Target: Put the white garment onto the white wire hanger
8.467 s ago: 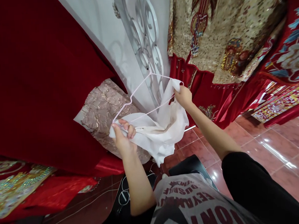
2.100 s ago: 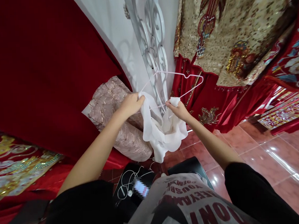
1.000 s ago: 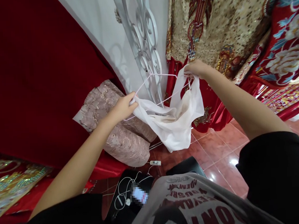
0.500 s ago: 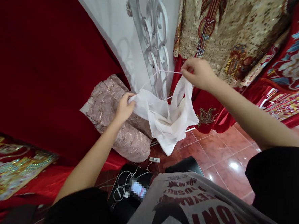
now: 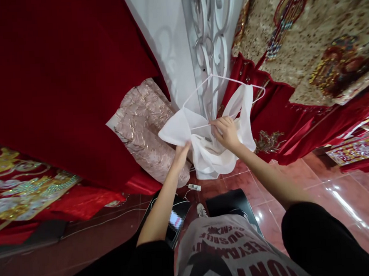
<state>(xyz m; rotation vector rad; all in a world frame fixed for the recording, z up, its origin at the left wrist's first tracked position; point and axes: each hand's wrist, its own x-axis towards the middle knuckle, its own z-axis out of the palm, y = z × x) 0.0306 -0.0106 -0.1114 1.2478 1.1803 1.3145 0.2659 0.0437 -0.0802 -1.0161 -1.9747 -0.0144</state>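
Observation:
A sheer white garment (image 5: pixel 206 157) hangs on a thin white hanger (image 5: pixel 197 88) in front of a white scrolled metal frame. One side of the cloth drapes over the hanger's left shoulder, while the other loops over its right arm. My left hand (image 5: pixel 180 157) is closed on the garment's lower left edge, with its fingertips partly hidden. Over the middle of the garment, my right hand (image 5: pixel 226 132) has its fingers curled at the hanger's lower bar. Whether cloth is also pinched there, I cannot tell.
A rolled pink brocade fabric (image 5: pixel 146 128) leans left of the garment. Red drapery (image 5: pixel 74 78) and embroidered cloth (image 5: pixel 306 43) flank the metal frame (image 5: pixel 202 53). Below are a phone (image 5: pixel 175 219), a white power strip (image 5: pixel 194 187) with cables, and a black seat (image 5: pixel 230 204).
My right hand has left the hanger's right arm and moved down and left to its lower bar. My left hand has shifted right and down along the garment. The camera view has turned.

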